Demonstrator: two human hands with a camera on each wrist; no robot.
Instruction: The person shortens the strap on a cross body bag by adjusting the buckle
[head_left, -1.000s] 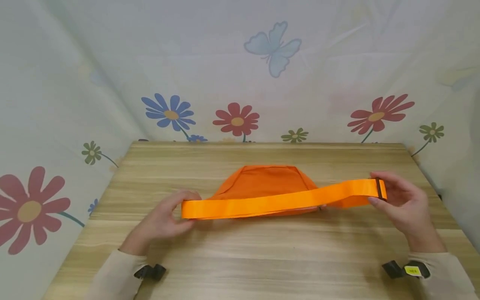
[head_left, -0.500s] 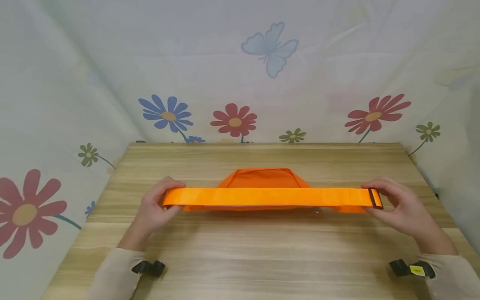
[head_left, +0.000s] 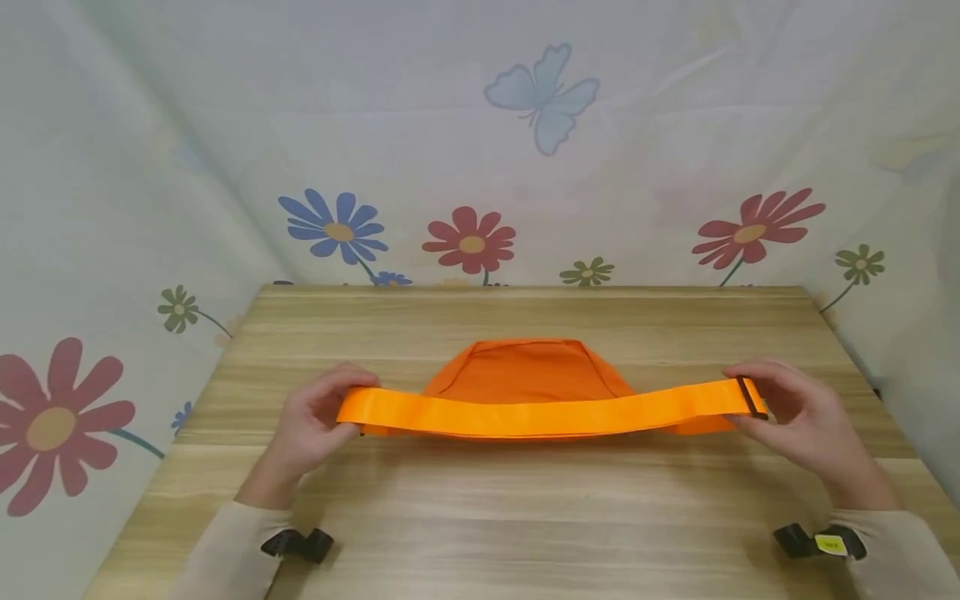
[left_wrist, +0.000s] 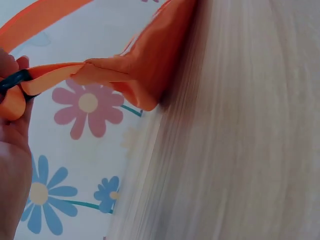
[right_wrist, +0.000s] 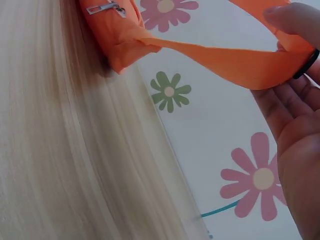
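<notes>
An orange waist bag [head_left: 528, 372] rests on the table in the head view, partly hidden behind its own bright orange strap [head_left: 525, 418]. My left hand [head_left: 311, 425] grips the left end of the strap, beside a black buckle [left_wrist: 16, 79] that shows in the left wrist view. At the other end, my right hand [head_left: 798, 417] pinches the strap at a black slider [head_left: 752, 397]. Between both hands the strap runs raised in front of the bag and sags slightly. A metal zipper pull [right_wrist: 101, 8] shows on the bag in the right wrist view.
The wood-grain table [head_left: 555, 525] lies under the bag and both hands. A white curtain [head_left: 420, 142] printed with flowers and a butterfly stands behind it and along its sides. Black bands [head_left: 298, 546] sit on both wrists.
Over the last second my left hand moved left and slightly away, drawing the strap longer. It went taut half a second ago and now sags a little. The right hand shifted slightly.
</notes>
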